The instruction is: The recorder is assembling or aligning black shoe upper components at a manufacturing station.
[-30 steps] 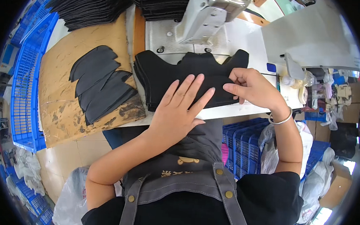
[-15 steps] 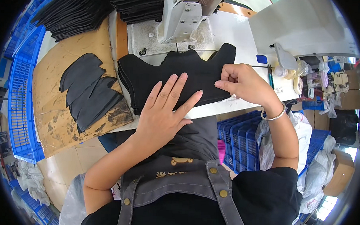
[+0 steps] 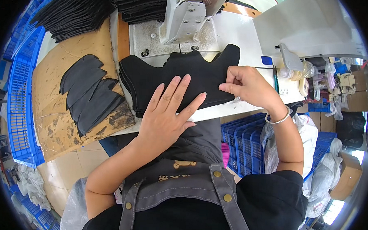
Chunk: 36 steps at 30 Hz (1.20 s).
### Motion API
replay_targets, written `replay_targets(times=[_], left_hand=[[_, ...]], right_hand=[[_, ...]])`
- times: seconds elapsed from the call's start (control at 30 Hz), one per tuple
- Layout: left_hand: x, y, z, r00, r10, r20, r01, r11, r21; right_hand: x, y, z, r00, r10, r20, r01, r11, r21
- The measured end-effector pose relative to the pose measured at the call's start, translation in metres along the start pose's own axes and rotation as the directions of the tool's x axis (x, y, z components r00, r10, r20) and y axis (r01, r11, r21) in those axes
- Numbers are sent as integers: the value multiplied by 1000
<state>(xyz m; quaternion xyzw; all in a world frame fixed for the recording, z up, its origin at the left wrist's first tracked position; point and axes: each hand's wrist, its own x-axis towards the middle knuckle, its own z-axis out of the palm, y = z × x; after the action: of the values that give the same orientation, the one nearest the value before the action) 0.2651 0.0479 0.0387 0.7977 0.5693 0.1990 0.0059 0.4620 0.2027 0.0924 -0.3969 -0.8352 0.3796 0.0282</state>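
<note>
A layered stack of black cut fabric pieces (image 3: 206,81), with a notched far edge, lies on the white sewing machine table (image 3: 242,39). My left hand (image 3: 161,120) rests flat on the near part of the stack, its fingers spread and pointing away from me. At the right end of the stack, my right hand (image 3: 251,88) is closed, thumb and forefinger pinching the edge of the fabric. How many layers sit in that pinch is hidden. Just beyond the stack stands the white head of a sewing machine (image 3: 181,26).
Left of the stack, smaller black pieces (image 3: 90,94) lie fanned out on a worn brown board (image 3: 48,109). Tall piles of black pieces (image 3: 77,11) stand behind. Blue crates (image 3: 242,142) sit below the table at right. A teal pen-like tool (image 3: 276,80) lies by my right wrist.
Both hands keep the same place and pose on the black fabric. Only a very slight shift of the whole view shows.
</note>
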Motion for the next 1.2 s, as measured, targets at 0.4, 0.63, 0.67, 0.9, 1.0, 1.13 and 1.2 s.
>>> replay_targets(times=[0.4, 0.63, 0.67, 0.9, 1.0, 1.13, 1.2], left_hand=[[-5, 0, 1, 999, -39, 18, 37, 995, 93], [-25, -9, -25, 997, -73, -11, 74, 990, 121], [-24, -10, -27, 997, -78, -18, 80, 988, 130], [5, -11, -42, 984, -24, -176, 62, 975, 211], [-2, -13, -57, 957, 54, -286, 43, 946, 321], [-17, -9, -108, 935, 36, -354, 135, 885, 446], [-25, -10, -130, 948, 4, -319, 154, 870, 468]], right_hand=[[-17, -26, 46, 839, -544, -8, 425, 665, -615], [-20, -7, 35, 845, -536, -1, 350, 553, -756], [-19, -8, 32, 837, -547, 1, 357, 546, -758], [-19, -48, 19, 777, -619, 115, 323, 233, -917], [-31, -79, 15, 703, -711, 11, 300, 283, -911], [-31, -92, 24, 605, -792, -86, 286, 317, -904], [-30, -97, 26, 582, -802, -136, 304, 370, -878]])
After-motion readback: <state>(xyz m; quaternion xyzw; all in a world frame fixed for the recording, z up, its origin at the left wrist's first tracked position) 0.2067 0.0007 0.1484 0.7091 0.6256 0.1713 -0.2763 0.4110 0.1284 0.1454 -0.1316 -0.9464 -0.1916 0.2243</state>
